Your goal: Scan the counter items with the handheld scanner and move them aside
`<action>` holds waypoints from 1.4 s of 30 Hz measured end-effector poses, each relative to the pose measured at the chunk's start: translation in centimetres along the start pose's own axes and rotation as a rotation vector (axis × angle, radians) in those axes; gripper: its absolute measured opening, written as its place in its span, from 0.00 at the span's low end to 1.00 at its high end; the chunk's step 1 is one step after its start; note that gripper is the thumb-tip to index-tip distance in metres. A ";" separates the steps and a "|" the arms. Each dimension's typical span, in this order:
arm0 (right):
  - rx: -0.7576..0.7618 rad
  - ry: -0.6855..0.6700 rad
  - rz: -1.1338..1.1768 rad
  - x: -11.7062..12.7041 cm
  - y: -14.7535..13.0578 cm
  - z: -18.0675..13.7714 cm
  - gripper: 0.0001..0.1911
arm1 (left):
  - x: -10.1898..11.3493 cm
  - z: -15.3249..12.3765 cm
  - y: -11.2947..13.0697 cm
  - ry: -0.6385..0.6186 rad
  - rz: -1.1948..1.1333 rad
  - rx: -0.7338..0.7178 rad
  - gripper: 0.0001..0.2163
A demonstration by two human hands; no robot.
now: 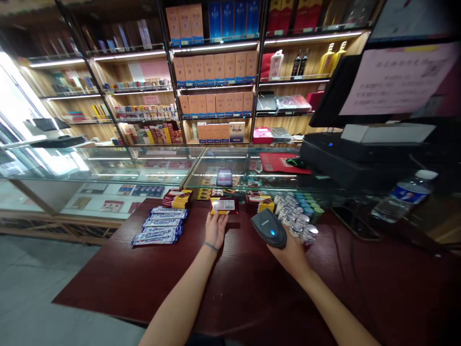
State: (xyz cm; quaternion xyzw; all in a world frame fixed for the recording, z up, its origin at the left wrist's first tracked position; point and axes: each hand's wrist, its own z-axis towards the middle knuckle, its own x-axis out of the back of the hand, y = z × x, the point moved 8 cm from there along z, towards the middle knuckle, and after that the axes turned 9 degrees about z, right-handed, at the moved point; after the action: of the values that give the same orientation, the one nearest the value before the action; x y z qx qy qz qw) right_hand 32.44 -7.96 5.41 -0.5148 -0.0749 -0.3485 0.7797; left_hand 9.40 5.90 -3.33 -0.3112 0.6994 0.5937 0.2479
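Observation:
My left hand [215, 233] grips a flat red and yellow packet [224, 205], with its pale label side turned up toward me. A dark barcode scanner [267, 228] with a lit blue light is in my right hand [293, 252], its head pointing toward the packet. Similar yellow and red packets stand stacked on both sides, a left stack [177, 198] and a right stack [260, 202]. Just beyond the scanner are several small silver-topped containers [297, 221], with blue and green ones [311, 209] beside them.
Blue and white sachets [162, 225] lie piled at the left of the dark red table [230, 288]. A glass display counter [144, 166] runs behind it. At right are a water bottle [405, 197] and a monitor [333, 91] with paper on it. Shelves of boxes [216, 69] line the back.

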 end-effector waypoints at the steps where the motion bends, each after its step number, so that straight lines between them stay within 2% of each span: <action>1: -0.021 -0.029 -0.021 -0.1 0.0 0.0 0.22 | 0.2 0.1 0.0 0.010 -0.017 0.006 0.05; 5: -0.061 -0.131 -0.063 -0.8 0.0 0.1 0.27 | 0.6 0.6 0.2 0.017 -0.078 -0.002 0.04; 11: -0.002 -0.247 -0.116 -1.9 0.2 -0.2 0.33 | 0.7 0.6 0.2 0.041 -0.094 0.004 0.04; 17: 0.064 -0.339 -0.297 -2.6 0.5 -0.3 0.21 | 0.4 0.3 0.3 0.020 -0.097 0.005 0.04; 20: 0.065 -0.346 -0.318 -2.5 0.5 -0.2 0.19 | 0.5 0.3 0.4 0.022 -0.106 0.007 0.05; 26: 0.026 -0.316 -0.259 -2.1 0.5 -0.1 0.26 | 0.6 0.4 0.4 0.056 -0.105 0.015 0.04; 30: -0.016 -0.326 -0.154 -2.2 0.4 0.0 0.25 | 0.5 0.6 0.4 0.037 -0.093 0.011 0.05; 34: -0.069 -0.252 -0.050 -1.4 0.1 0.3 0.25 | 0.1 0.7 0.4 -0.046 -0.034 -0.009 0.07; 38: -0.099 -0.084 0.097 0.5 -0.2 0.7 0.25 | -0.7 0.4 0.5 -0.118 0.101 -0.026 0.10; 42: -0.097 0.075 0.232 2.3 0.8 1.2 0.28 | -1.8 0.0 1.1 -0.113 0.280 -0.080 0.16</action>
State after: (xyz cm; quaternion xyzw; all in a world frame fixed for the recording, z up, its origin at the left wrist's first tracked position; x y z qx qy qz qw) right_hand 34.97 -7.84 6.42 -0.5437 0.0312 -0.2781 0.7913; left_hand 9.80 6.27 -1.31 -0.1861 0.6968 0.6664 0.1891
